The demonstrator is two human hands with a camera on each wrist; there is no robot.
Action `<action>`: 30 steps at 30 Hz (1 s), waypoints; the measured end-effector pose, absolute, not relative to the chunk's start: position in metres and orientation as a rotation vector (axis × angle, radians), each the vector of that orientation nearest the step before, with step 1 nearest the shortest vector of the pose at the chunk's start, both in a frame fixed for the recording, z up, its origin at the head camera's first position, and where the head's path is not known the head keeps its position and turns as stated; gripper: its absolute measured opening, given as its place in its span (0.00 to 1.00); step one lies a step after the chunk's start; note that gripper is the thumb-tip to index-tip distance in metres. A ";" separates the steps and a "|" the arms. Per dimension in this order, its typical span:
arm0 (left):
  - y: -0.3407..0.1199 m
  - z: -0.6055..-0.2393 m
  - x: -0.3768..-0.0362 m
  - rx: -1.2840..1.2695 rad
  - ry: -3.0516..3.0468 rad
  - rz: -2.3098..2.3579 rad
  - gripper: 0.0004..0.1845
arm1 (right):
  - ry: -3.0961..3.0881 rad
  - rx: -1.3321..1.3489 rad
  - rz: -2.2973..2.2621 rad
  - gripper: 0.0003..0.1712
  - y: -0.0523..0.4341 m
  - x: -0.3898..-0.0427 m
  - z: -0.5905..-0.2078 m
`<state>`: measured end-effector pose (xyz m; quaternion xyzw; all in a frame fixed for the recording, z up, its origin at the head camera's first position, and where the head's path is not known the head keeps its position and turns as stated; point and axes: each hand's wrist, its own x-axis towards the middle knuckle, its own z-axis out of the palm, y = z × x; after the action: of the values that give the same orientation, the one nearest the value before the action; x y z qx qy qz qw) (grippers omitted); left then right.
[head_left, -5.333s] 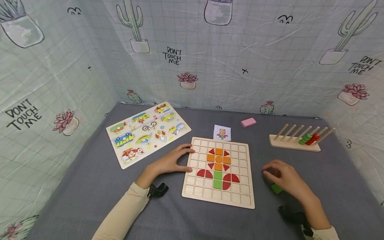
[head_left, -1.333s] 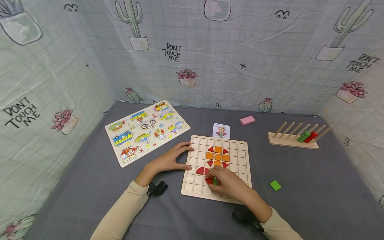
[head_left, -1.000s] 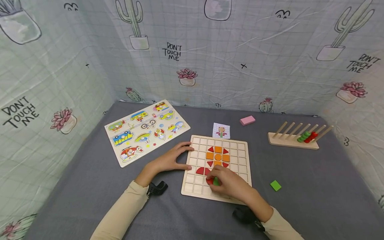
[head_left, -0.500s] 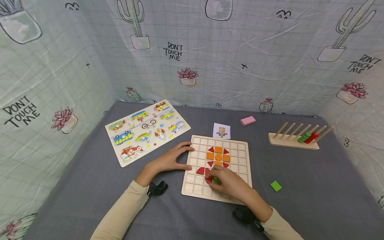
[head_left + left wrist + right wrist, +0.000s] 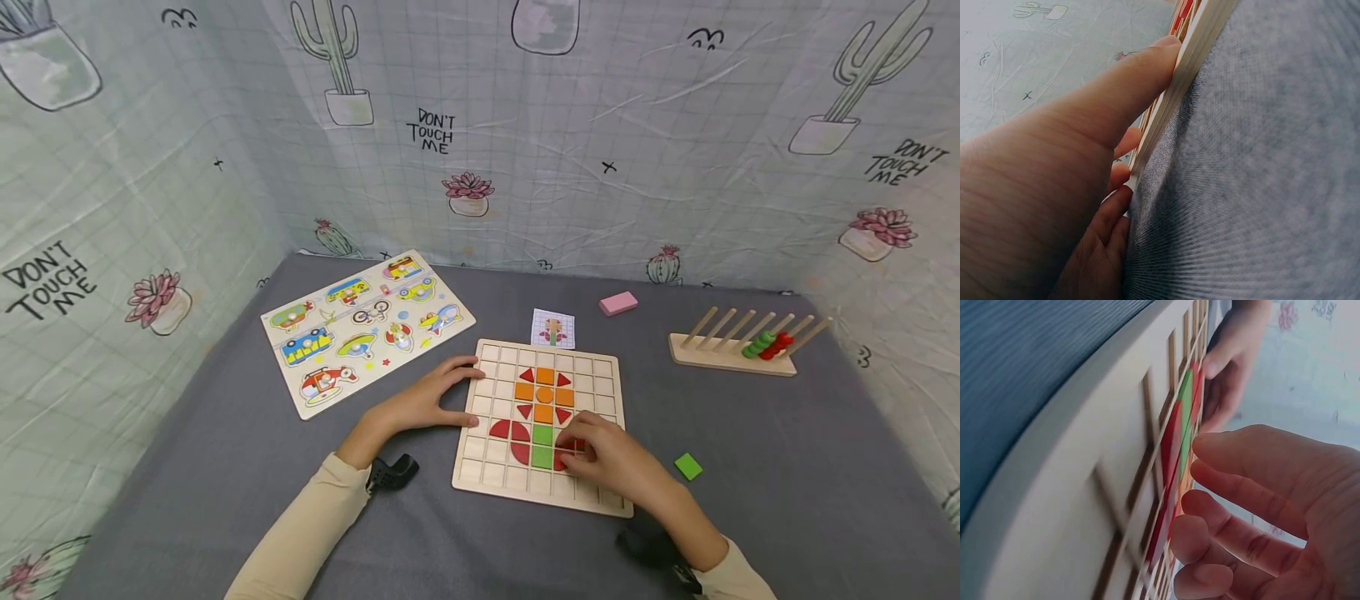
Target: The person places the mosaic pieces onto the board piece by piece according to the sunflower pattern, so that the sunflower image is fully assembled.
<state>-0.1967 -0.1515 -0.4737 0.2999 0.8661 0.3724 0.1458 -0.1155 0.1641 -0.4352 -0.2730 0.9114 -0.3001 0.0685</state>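
Grid board [image 5: 609, 392] on tabletop [image 5: 750, 500] is steadied at its left edge by L hand [image 5: 420, 406], fingers flat. Red pieces [image 5: 568, 446] right of green squares [image 5: 542, 445] are touched by R hand [image 5: 611, 458], fingers loosely curled, pinch unclear. Risk: seated pieces nudged out of cells if fingertips drag sideways.

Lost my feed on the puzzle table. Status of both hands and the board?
Left hand steadies grid board at its left edge. Right hand on board, fingertips at red pieces beside green squares. Nothing in the way.
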 end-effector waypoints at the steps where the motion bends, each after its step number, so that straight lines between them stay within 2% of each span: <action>1: -0.151 -0.474 -0.197 0.863 2.494 1.073 0.38 | 2.746 -0.814 -0.916 0.06 0.169 -0.115 -0.436; 10: -0.152 -0.473 -0.197 0.864 2.494 1.072 0.37 | 2.789 -0.746 -1.016 0.07 0.204 -0.110 -0.441; 30: -0.151 -0.473 -0.197 0.860 2.502 1.062 0.38 | 2.943 -0.612 -0.794 0.12 0.269 -0.114 -0.429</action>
<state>-0.1971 -0.1506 -0.4732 0.2984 0.8683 0.3687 0.1450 -0.1136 0.2691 -0.4293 -0.1970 0.9465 -0.2552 0.0164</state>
